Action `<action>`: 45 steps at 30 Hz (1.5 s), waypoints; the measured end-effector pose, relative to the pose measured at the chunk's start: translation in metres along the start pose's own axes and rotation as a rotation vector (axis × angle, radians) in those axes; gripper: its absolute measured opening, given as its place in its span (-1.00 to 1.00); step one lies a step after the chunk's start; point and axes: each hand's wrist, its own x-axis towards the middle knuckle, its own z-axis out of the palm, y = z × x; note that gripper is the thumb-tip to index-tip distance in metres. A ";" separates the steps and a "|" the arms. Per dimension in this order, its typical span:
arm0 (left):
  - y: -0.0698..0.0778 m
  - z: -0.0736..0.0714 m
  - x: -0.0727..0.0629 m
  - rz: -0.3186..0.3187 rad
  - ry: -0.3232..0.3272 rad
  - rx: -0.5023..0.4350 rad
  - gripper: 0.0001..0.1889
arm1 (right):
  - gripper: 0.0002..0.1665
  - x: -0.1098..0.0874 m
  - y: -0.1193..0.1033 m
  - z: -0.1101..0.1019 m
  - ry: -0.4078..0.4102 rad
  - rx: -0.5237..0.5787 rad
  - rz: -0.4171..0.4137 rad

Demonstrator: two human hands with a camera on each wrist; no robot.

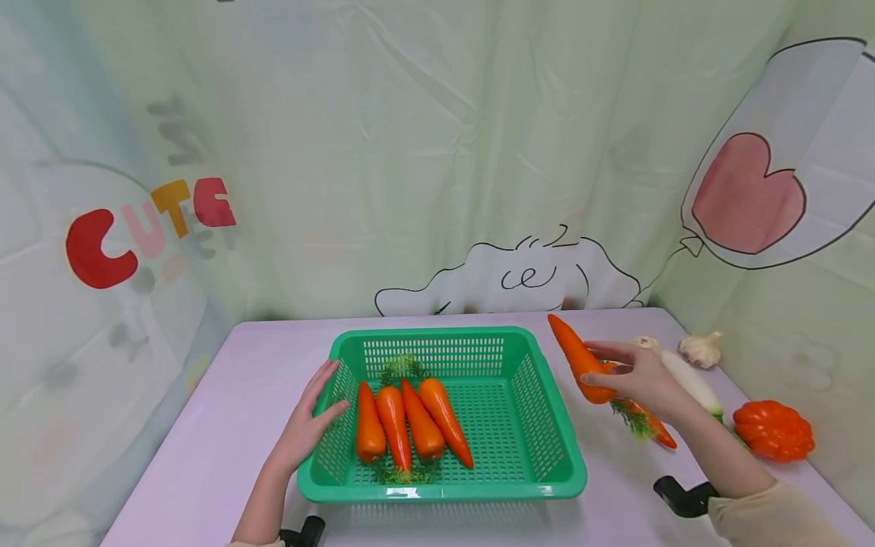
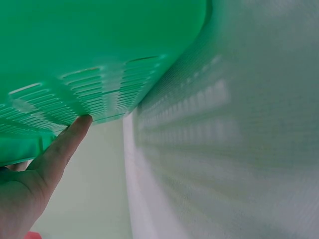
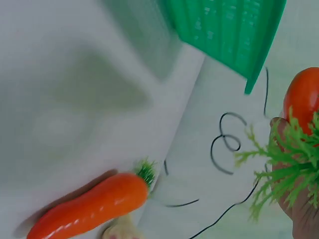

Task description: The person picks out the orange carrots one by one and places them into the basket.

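Note:
My right hand grips an orange carrot above the table, right of the green basket. In the right wrist view, the held carrot shows its thick end and feathery green top. Another carrot lies on the table below that hand, partly hidden; the right wrist view shows a carrot on the table. At the basket's left side, my left hand rests with fingers straight, and the left wrist view shows a finger against the slotted wall. Several carrots lie side by side inside the basket.
A white radish, a garlic bulb and a ribbed red-orange vegetable lie on the table's right side. Another pale bulb sits partly behind the right hand. A printed curtain hangs behind the table.

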 end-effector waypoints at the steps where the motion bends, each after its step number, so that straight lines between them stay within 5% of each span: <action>1: 0.000 0.000 0.000 -0.001 0.001 -0.001 -0.37 | -0.21 0.000 -0.003 0.003 -0.004 0.002 -0.008; 14: 0.000 0.000 0.000 -0.007 0.002 0.000 -0.36 | -0.24 0.003 -0.042 0.044 -0.074 0.094 -0.078; 29: 0.001 0.000 -0.001 -0.007 0.004 -0.005 -0.37 | -0.35 0.014 -0.046 0.087 -0.144 0.048 -0.168; 41: 0.001 0.000 -0.001 -0.004 0.005 -0.007 -0.37 | -0.31 0.024 -0.037 0.114 -0.261 0.156 -0.122; 45: 0.001 0.001 0.000 -0.008 0.004 -0.004 -0.37 | -0.32 0.026 -0.029 0.123 -0.274 0.113 -0.154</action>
